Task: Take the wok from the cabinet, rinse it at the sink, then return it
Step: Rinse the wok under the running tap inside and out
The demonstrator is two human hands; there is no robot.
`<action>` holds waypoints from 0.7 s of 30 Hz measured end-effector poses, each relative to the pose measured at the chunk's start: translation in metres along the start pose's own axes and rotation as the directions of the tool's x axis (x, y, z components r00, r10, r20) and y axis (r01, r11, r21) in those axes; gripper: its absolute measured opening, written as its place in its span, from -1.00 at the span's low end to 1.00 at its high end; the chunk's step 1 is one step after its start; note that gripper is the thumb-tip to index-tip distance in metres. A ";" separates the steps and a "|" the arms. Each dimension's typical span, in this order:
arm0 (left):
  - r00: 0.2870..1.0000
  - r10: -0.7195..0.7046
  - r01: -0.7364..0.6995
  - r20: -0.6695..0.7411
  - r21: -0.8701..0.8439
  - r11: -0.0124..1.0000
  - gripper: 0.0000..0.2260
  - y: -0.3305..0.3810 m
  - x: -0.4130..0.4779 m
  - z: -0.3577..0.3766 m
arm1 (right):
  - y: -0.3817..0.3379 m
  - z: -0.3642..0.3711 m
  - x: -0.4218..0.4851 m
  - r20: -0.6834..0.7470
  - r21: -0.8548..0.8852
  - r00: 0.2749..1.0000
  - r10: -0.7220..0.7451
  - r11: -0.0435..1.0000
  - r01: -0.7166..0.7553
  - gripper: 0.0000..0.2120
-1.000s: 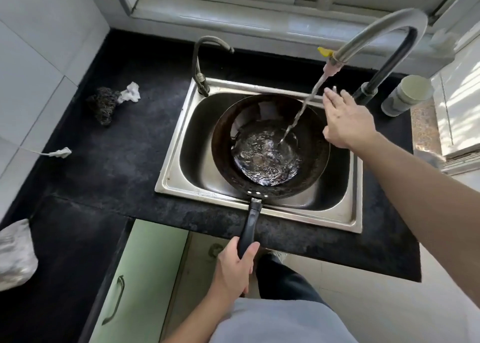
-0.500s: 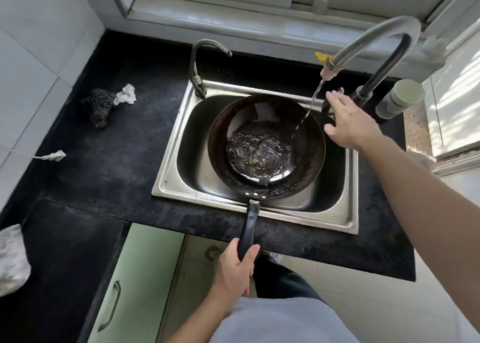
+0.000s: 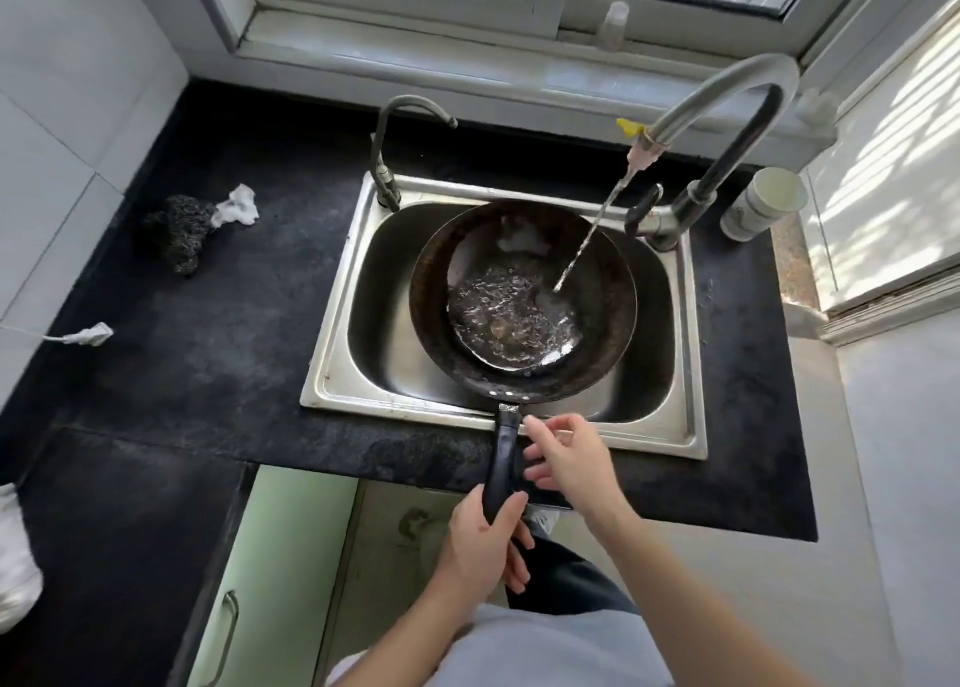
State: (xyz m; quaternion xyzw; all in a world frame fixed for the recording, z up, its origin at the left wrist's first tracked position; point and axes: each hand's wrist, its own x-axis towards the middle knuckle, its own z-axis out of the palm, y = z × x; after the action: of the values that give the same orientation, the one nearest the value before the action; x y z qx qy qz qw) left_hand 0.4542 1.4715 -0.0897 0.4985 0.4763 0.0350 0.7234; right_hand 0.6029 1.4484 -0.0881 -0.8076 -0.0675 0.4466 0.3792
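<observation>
R hand (image 3: 563, 460) now off tap (image 3: 696, 101), by wok handle (image 3: 501, 457); scourer (image 3: 182, 234) far L.

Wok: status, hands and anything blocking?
Left hand grips wok handle; right hand open beside it. Wok in sink, water pooled, tap stream running in. Nothing blocking.

My left hand (image 3: 480, 551) gripped the black handle (image 3: 502, 452) of the dark round metal wok (image 3: 597, 333), which held pooled water and sat in the stainless steel sink (image 3: 332, 374). My right hand (image 3: 563, 460) hovered, fingers loose, just beside the handle.
</observation>
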 end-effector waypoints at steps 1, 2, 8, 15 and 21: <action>1.000 0.011 -0.011 0.002 0.012 1.000 -0.76 -0.001 0.000 -0.001 | 0.001 0.005 0.000 0.051 0.003 0.997 0.056 0.998 -0.056 -0.66; 1.000 0.021 -0.021 0.003 0.023 1.000 -0.75 -0.001 0.000 -0.003 | 0.001 0.010 0.000 0.105 0.015 0.989 0.108 0.994 -0.110 -0.62; 0.998 0.050 -0.048 -0.031 0.061 0.997 -0.67 -0.003 0.001 -0.007 | -0.003 0.044 0.002 0.333 0.398 0.929 0.162 0.869 -0.294 -0.75; 0.995 0.069 -0.063 -0.071 0.074 0.995 -0.66 -0.004 -0.011 -0.010 | 0.003 0.062 -0.005 0.304 0.529 0.946 0.110 0.807 -0.263 -0.82; 0.989 0.102 -0.094 -0.103 0.078 0.992 -0.64 0.000 -0.024 -0.016 | -0.001 0.069 -0.016 0.358 0.593 0.933 0.030 0.765 -0.252 -0.86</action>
State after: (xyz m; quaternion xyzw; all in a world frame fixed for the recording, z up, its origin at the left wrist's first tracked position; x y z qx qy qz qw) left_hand 0.4293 1.4697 -0.0744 0.5449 0.4902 0.0797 0.6756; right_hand 0.5402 1.4799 -0.0982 -0.5510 0.0856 0.5986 0.5751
